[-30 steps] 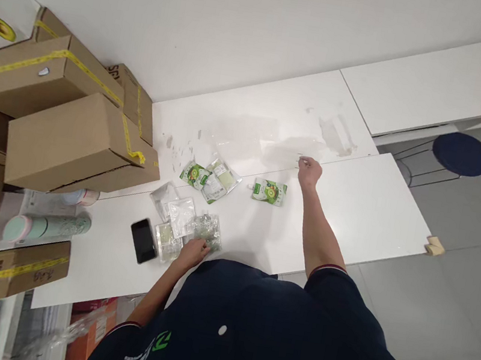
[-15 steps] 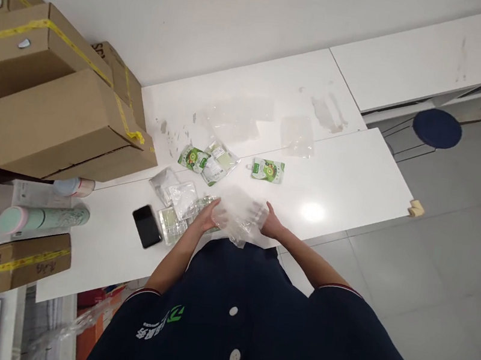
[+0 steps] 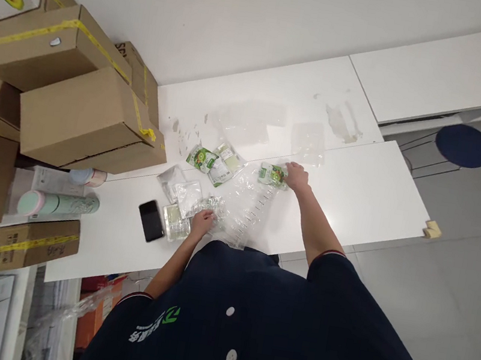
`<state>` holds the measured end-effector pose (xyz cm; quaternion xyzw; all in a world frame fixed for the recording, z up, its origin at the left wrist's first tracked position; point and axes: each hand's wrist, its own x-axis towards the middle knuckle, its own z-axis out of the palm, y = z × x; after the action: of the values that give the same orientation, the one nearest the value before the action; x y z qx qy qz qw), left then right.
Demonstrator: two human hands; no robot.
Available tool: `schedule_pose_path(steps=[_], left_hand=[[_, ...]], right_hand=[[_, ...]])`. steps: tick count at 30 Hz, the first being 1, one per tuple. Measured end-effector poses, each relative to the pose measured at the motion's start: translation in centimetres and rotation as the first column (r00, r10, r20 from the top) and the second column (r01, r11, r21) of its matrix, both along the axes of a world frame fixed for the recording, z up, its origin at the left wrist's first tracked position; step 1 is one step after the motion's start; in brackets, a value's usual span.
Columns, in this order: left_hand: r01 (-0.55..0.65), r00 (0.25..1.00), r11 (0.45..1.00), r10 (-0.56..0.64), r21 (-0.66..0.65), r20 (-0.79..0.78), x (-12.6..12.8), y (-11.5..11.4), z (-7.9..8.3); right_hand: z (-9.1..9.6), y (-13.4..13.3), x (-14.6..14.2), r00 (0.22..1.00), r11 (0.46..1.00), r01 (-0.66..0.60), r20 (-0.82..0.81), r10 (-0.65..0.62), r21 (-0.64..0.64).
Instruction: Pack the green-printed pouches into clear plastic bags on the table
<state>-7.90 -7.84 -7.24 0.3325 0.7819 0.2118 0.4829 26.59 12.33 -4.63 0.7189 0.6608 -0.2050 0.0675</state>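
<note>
On the white table lies a clear plastic bag (image 3: 245, 208), spread out and wrinkled. My left hand (image 3: 202, 223) is closed at its left edge, beside several silver and clear packets. Over on the right, my right hand (image 3: 297, 177) grips the end of a green-and-white fruit pouch (image 3: 271, 174), its fingers partly covering it. The pouch lies flat at the bag's upper right edge. Another fruit pouch (image 3: 202, 159) rests farther left, touching a flat green-and-white packet (image 3: 227, 166). Near my left hand are a pale green packet (image 3: 176, 223) and a silver packet (image 3: 188, 198).
A black phone (image 3: 152, 221) lies left of the packets. Cardboard boxes (image 3: 82, 112) are stacked on the left, with a mint-green bottle (image 3: 58, 205) below them. Clear plastic sheets (image 3: 308, 142) lie toward the wall. A blue stool (image 3: 464, 145) stands at the right.
My right hand has left the clear bag and moved up and right onto the fruit pouch. The bag, earlier stretched between both hands, now lies on the table. The view has shifted slightly.
</note>
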Motion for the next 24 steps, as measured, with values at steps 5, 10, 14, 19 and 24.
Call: schedule_pose_path(steps=[5, 10, 14, 19, 24], left_hand=[[0.043, 0.998, 0.996, -0.046, -0.074, -0.046, -0.5, -0.4, 0.5], [0.032, 0.997, 0.989, -0.021, -0.146, 0.078, 1.3, 0.3, 0.1], [-0.024, 0.972, 0.989, 0.057, -0.149, 0.228, 4.1, 1.5, -0.3], [-0.104, 0.873, 0.966, 0.203, -0.238, 0.443, 6.2, 2.8, 0.4], [-0.081, 0.711, 0.907, 0.343, -0.413, 0.614, 4.9, 2.3, 1.2]], right_hand=[[-2.9, 0.5, -0.4, 0.996, 0.972, 0.066, -0.048, -0.078, -0.224], [-2.2, -2.3, 2.1, 0.929, 0.97, 0.24, -0.285, -0.237, -0.024], [1.1, -6.1, 4.5, 0.816, 0.778, 0.53, -0.454, -0.359, 0.338], [4.2, -10.9, 2.9, 0.542, 0.854, 0.512, -0.805, -0.242, 0.089], [0.9, -15.4, -3.4, 0.357, 0.909, 0.188, -0.837, -0.415, -0.371]])
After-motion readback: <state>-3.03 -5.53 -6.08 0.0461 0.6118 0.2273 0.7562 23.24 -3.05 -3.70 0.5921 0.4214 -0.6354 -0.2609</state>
